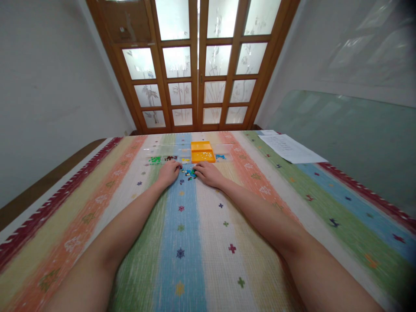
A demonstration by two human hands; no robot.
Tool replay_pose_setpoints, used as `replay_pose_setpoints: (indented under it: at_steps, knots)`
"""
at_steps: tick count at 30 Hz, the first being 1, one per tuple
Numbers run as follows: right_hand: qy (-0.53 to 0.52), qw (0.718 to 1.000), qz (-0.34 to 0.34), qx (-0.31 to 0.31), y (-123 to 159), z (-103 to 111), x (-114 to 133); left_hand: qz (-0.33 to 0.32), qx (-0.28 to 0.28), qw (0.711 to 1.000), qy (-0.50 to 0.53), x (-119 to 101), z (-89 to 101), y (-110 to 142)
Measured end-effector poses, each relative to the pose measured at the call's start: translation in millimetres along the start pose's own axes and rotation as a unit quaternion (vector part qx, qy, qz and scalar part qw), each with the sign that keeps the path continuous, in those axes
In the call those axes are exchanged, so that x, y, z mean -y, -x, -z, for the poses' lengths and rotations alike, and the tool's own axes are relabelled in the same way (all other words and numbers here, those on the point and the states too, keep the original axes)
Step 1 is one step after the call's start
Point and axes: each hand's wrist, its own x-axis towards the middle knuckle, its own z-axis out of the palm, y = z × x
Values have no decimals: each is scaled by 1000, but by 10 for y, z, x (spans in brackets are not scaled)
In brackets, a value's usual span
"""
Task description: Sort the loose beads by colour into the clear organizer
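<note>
On the striped, multicoloured tablecloth (pixel 201 242), both hands lie palm-down, loosely curled, holding nothing as far as I can tell. Left hand (pixel 169 172) and right hand (pixel 208 173) flank a little pile of tiny mixed-colour beads (pixel 189 173), just before an orange plastic tray (pixel 202 152).

A wooden door (pixel 198 65) with frosted panes let in daylight. White walls (pixel 48 86) flanked it, and a leaning glass sheet (pixel 341 143) stood to its right.

Matt woven cloth (pixel 195 242), glossy plastic tray (pixel 202 152)
</note>
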Motion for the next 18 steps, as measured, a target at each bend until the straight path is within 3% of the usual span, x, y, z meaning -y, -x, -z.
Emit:
replay_pose_setpoints:
  at_steps: [10,18]
  knots:
    - [-19,1000,-3,-4,2,12,2,46,8,999,-4,-47,84,6]
    - [-26,999,-5,-24,17,45,15,43,-55,996,59,48,44,-7]
